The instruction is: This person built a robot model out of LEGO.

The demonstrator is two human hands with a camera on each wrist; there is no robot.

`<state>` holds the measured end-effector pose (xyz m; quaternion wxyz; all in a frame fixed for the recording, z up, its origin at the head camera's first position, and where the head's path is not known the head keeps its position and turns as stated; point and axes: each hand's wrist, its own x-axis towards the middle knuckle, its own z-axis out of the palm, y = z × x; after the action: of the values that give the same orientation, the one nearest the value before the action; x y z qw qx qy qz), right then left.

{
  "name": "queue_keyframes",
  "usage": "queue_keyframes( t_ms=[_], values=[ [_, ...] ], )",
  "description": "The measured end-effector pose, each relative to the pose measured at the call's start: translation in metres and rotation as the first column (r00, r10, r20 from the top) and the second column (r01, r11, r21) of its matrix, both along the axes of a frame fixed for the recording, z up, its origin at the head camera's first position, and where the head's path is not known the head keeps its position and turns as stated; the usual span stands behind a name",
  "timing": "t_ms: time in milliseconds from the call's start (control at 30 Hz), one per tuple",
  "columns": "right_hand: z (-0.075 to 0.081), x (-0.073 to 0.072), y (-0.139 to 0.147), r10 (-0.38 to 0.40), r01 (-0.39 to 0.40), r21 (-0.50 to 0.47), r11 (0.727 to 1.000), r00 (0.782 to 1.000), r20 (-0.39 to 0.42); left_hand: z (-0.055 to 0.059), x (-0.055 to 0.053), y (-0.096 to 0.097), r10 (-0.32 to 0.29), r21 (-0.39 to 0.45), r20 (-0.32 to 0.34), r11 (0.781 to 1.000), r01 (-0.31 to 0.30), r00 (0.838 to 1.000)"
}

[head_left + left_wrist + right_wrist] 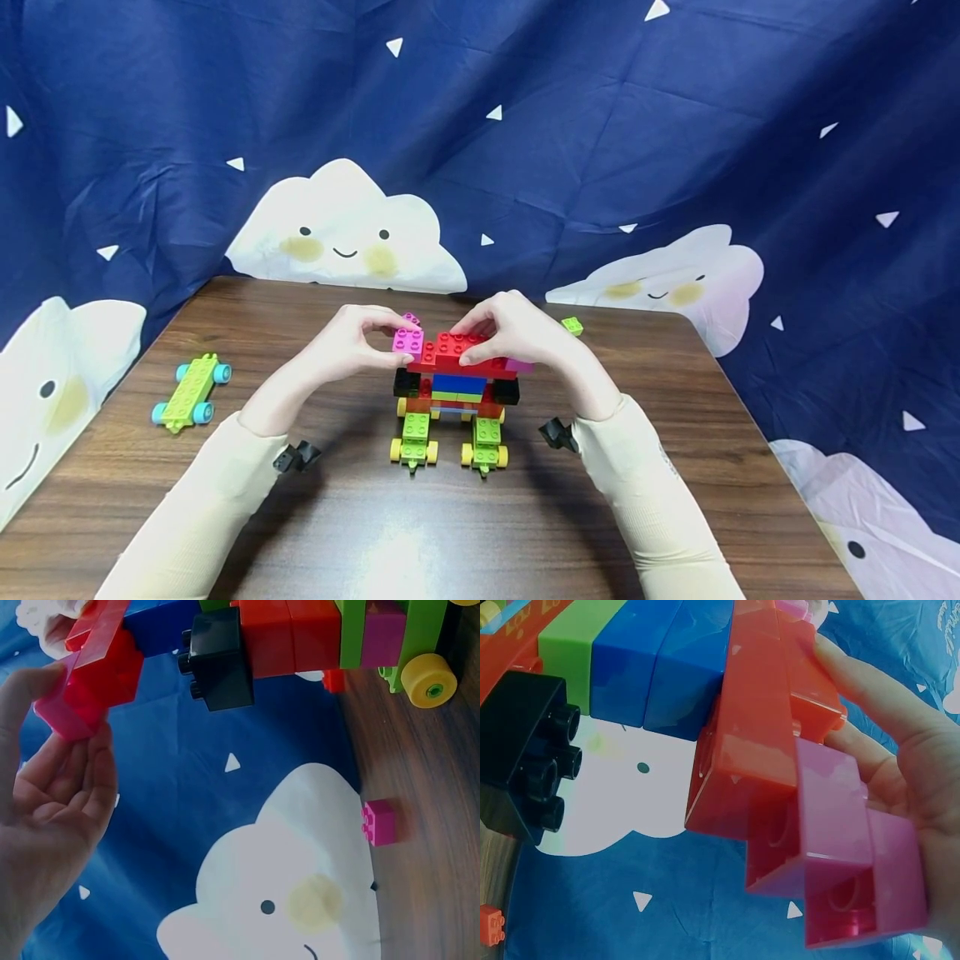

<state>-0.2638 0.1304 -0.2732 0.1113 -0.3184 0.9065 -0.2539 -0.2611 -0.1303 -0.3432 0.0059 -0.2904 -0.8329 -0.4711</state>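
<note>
A tall build of toy building blocks stands on two green wheeled bases [415,451] with yellow wheels. My left hand [347,335] pinches a pink block [408,342] at the left end of the top red row, thumb in front and fingers behind. With thumb and fingers, my right hand [516,329] grips a red block [448,360] on top of that row. Stepped pink blocks [835,817] hang from the row's right end, close to the right palm. Lower down are blue blocks [459,384] and, at each side, a black block [407,383].
A green car base [192,390] with blue wheels lies on the table [330,533] at the left. Behind the build sit a small magenta block [381,822] and, further right, a lime block [572,326]. A blue cloth [525,167] with clouds hangs behind the table.
</note>
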Motion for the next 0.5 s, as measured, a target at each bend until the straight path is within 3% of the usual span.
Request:
queue_keyframes(
  t_ms=[500],
  values=[
    [0.0009, 0.0008, -0.0001, -0.003, 0.003, -0.003, 1.0, 1.0, 0.006, 0.0064, 0.0003, 0.0001, 0.005, -0.057, 0.024, 0.998, -0.004, 1.0]
  ],
)
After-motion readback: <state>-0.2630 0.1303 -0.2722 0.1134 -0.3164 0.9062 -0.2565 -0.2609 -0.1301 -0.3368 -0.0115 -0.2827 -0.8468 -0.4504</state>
